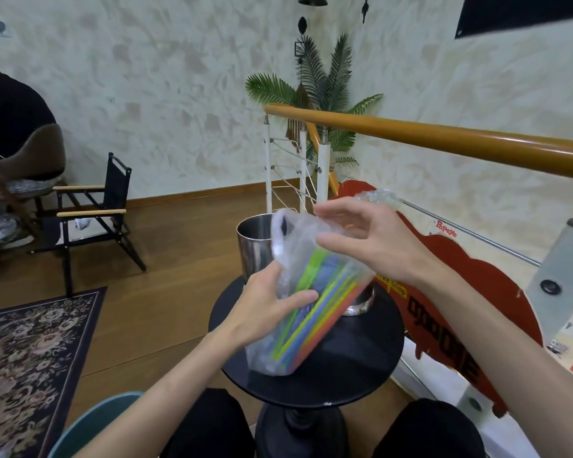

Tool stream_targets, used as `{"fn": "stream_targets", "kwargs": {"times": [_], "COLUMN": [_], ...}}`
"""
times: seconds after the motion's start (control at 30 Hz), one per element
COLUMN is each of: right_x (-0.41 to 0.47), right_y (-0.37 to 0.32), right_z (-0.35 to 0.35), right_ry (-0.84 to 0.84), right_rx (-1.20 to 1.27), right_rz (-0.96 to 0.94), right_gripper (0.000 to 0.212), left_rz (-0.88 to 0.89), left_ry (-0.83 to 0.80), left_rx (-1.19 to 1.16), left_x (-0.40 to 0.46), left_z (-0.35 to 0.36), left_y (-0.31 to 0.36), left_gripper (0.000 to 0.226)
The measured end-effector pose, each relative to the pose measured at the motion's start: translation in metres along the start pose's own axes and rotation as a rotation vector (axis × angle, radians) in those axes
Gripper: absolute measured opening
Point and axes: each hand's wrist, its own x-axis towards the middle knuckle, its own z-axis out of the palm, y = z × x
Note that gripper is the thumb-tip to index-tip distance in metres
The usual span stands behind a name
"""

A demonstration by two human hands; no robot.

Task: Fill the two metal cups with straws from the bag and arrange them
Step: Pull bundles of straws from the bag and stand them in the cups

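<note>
Left hand [265, 305] grips the straw bag [311, 292].

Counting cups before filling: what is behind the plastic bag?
Behind the bag stands one metal cup, partly covered. A second cup's base peeks out lower right; the rest is hidden.

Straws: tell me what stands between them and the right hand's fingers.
The clear plastic bag still encloses the straws. The left hand grips the bag, while the right hand is at its open top, fingers not yet on a straw.
</note>
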Motion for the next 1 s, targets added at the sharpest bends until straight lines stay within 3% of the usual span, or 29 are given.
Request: {"fn": "stream_targets", "kwargs": {"times": [0.13,0.23,0.37,0.5,0.63,0.77,0.9,1.0], "right_x": [0.005,0.005,0.005,0.01,0.014,0.014,0.014,0.014], "right_y": [0.001,0.015,0.024,0.016,0.015,0.015,0.012,0.013], "right_z": [0.002,0.005,0.009,0.01,0.018,0.027,0.031,0.029], "right_ry": [0.068,0.07,0.089,0.116,0.02,-0.047,0.059,0.159], "right_rx": [-0.21,-0.327,-0.16,-0.032,-0.06,0.005,0.009,-0.148], "right_rz": [-0.032,0.049,0.128,0.098,0.075,0.085,0.066,0.02], "right_gripper": [0.042,0.044,0.023,0.016,0.026,0.038,0.033,0.013], "left_rz": [0.001,-0.017,-0.034,-0.07,-0.051,-0.046,-0.1,-0.117], "left_ry": [0.023,0.056,0.054,-0.008,-0.058,-0.061,0.005,0.037], "left_rx": [-0.087,-0.11,-0.167,-0.238,-0.204,-0.213,-0.234,-0.237], "left_x": [-0.002,-0.003,-0.005,-0.006,-0.003,0.001,0.002,0.001], "left_z": [-0.005,-0.008,-0.008,-0.008,-0.006,0.0,0.001,0.0], "left_y": [-0.007,-0.01,-0.008,-0.006,-0.006,-0.007,-0.016,-0.018], "left_gripper": [0.039,0.036,0.029,0.052,0.07,0.065,0.063,0.058]}}
